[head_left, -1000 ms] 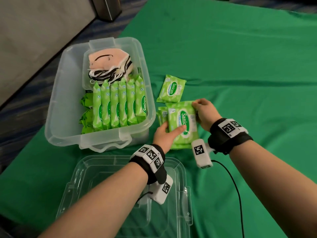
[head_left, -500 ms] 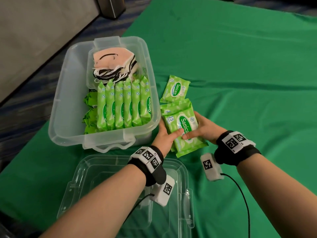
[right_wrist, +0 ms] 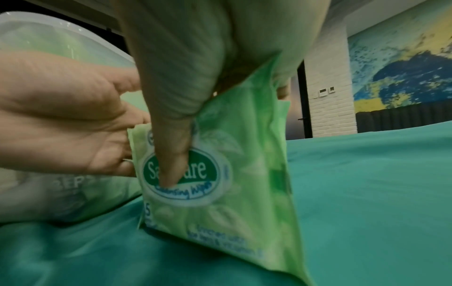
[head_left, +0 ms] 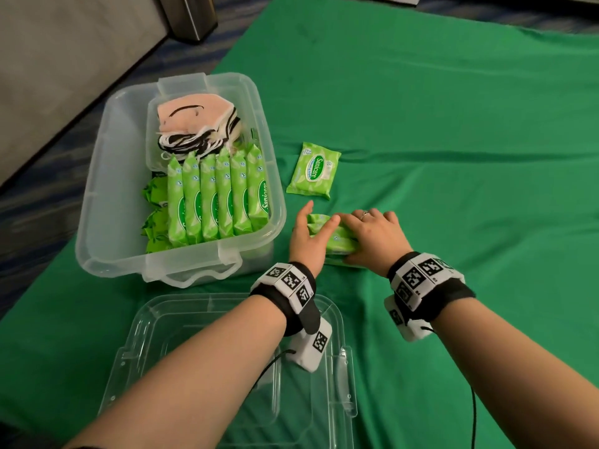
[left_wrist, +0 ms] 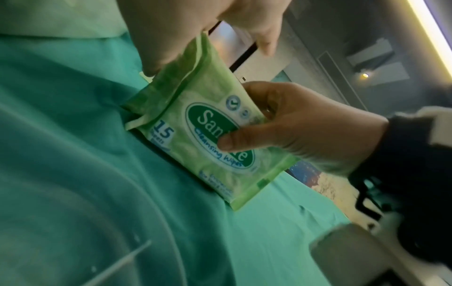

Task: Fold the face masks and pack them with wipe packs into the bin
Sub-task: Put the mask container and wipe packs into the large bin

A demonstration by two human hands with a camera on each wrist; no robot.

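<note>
Nearest, the lid point(head_left: 227, 367) lies before the bin point(head_left: 107, 247). Right of the bin, both hands — left point(head_left: 306, 243), right point(head_left: 372, 236) — now clasp a few packs point(head_left: 337, 243), perhaps three, tipped from flat onto edge, ready for binning. Beyond, a spare pack point(head_left: 313, 170) lies flat; masks point(head_left: 197, 124) fill the bin's far end.
</note>
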